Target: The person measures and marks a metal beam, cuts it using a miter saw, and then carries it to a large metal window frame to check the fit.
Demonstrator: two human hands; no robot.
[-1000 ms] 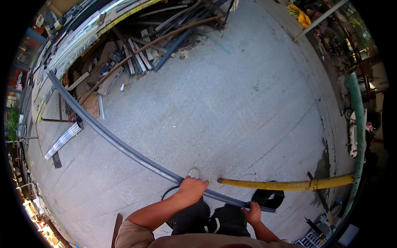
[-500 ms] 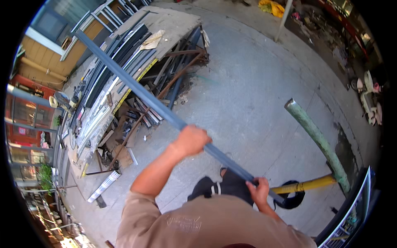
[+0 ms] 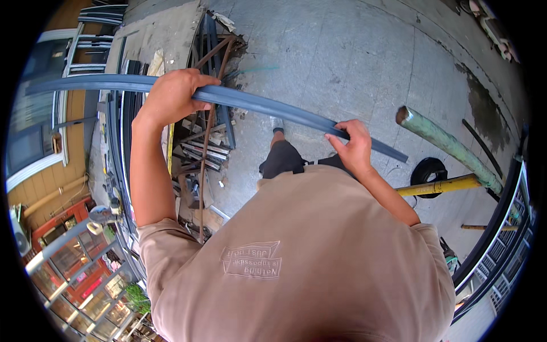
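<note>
A long grey-blue metal profile bar (image 3: 268, 106) runs across in front of my body, from the far left down to the right. My left hand (image 3: 171, 97) is wrapped over it left of the middle, its fingers at the upper side of the bar. Nearer the right end, my right hand (image 3: 354, 147) grips the bar between thumb and fingers. The right end of the bar sticks out past that hand over the concrete floor. Its left end reaches out in front of a window.
A worktable (image 3: 171, 25) at the left carries more profiles, with scrap and offcuts beneath it. On the right are a green pipe (image 3: 450, 145), a yellow pole (image 3: 441, 185) and a black coil (image 3: 428, 175). A framed panel (image 3: 498, 233) stands at the far right.
The bar has swung from a steep diagonal to nearly level across my front, its left end moving toward me. Both hands keep hold of it; my view has turned as well.
</note>
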